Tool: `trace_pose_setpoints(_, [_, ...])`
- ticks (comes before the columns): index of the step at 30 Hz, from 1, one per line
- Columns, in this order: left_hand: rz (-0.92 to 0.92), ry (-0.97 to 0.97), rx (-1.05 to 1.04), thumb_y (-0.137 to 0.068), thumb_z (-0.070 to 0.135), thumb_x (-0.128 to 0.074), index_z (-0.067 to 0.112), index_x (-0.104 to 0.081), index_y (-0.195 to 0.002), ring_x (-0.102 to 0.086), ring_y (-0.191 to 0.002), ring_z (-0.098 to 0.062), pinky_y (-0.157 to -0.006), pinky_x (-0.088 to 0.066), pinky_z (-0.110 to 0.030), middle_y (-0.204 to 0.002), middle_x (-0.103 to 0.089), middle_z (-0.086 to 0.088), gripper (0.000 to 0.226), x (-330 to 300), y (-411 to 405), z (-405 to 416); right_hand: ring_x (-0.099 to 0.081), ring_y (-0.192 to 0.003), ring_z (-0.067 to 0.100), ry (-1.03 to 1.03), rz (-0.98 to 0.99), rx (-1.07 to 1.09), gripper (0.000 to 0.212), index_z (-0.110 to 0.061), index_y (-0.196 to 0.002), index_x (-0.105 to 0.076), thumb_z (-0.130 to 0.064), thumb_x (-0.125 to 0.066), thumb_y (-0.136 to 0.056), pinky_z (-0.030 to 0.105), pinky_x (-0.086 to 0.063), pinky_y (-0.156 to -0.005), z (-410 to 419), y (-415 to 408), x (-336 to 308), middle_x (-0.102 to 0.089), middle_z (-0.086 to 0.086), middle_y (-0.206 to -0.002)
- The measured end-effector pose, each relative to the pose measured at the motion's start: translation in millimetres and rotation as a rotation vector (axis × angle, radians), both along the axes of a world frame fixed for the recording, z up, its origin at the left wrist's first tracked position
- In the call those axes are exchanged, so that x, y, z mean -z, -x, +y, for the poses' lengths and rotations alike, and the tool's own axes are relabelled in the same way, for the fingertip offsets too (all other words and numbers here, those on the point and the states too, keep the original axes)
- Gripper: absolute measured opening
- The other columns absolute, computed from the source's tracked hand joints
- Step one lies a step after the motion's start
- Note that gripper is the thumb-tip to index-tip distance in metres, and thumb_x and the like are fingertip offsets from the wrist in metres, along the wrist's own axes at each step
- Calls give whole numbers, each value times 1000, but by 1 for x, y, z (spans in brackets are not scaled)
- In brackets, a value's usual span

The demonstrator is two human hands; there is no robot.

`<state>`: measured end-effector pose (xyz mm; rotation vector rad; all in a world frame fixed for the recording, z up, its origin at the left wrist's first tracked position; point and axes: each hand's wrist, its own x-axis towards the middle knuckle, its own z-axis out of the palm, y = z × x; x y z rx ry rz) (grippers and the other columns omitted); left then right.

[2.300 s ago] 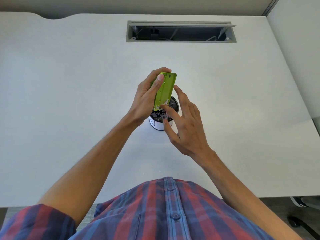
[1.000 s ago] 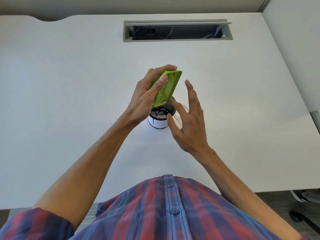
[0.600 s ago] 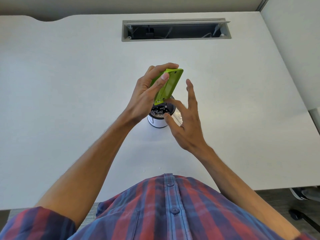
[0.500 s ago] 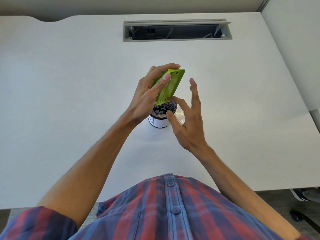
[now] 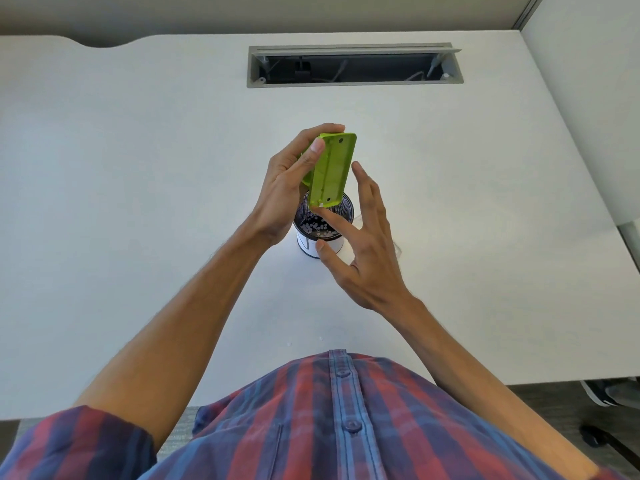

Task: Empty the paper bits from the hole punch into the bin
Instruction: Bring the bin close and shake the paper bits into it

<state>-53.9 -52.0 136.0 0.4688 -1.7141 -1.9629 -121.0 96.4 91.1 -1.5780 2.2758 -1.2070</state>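
1. Green plastic fills our left hand (image 5: 289, 183): we grip the hole punch (image 5: 331, 169) by its long edges, underside facing us, tipped steeply with its lower end over the bin (image 5: 322, 226).
2. Our right hand (image 5: 360, 244) is spread and empty, fingers fanned just right of the punch, index tip touching its lower corner.
3. Against a moment ago, the punch now stands more upright and shows its whole base, and the right hand has shifted from the base to that corner.
4. We read that as coaxing out the last bits; the job looks nearly done.
5. Directly below the hands, white paper bits (image 5: 317, 226) speckle the bin's dark mesh inside.
6. A few specks (image 5: 320, 338) lie on the desk (image 5: 138, 168) nearer our body, so some may have missed.
7. Beyond the hands, an open cable tray (image 5: 353, 65) is set into the desk.
8. Hidden from us: the punch's far face, whether anything remains inside it, and the bin's right side behind our fingers.
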Motion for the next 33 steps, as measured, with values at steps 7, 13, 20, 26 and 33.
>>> trace_pose_setpoints(7, [14,-41,-2,-107,24,-36,14,-58,-128,-62,-102,-14,-81,-58,-40,-123,-58,-7,31,2,-1,0,-6,-153,23,-77,55,98,38,-25,-127,-61,-42,-51,-94,34,-17,-118,0,1,-1,-9,10,-166])
trace_pose_setpoints(13, [21,-63,-5,-109,23,-34,12,-57,-127,-60,-99,-17,-82,-54,-40,-119,-61,-5,31,1,-2,1,-10,-153,25,-49,106,78,41,-23,-129,-59,-43,-54,-94,36,-19,-118,0,1,-4,-11,12,-165])
trace_pose_setpoints(20, [21,-51,3,-108,23,-36,14,-58,-126,-62,-96,-13,-77,-58,-39,-121,-57,-8,30,0,-1,3,-10,-153,24,-71,80,139,37,-25,-125,-59,-43,-54,-94,31,-17,-115,1,1,2,-11,9,-165])
trace_pose_setpoints(26, [29,-57,11,-107,26,-37,15,-58,-127,-62,-94,-13,-74,-57,-34,-120,-57,-7,31,1,-1,3,-11,-152,21,-65,98,172,35,-24,-123,-59,-42,-56,-93,29,-18,-113,3,7,2,-13,7,-165])
trace_pose_setpoints(33, [-136,432,-43,-103,28,-50,29,-64,-127,-55,-100,-11,-81,-49,-21,-109,-50,-5,27,2,-10,10,-38,-142,18,25,33,218,36,-13,-121,-59,-35,-60,-93,31,-33,-107,11,6,0,-37,7,-156])
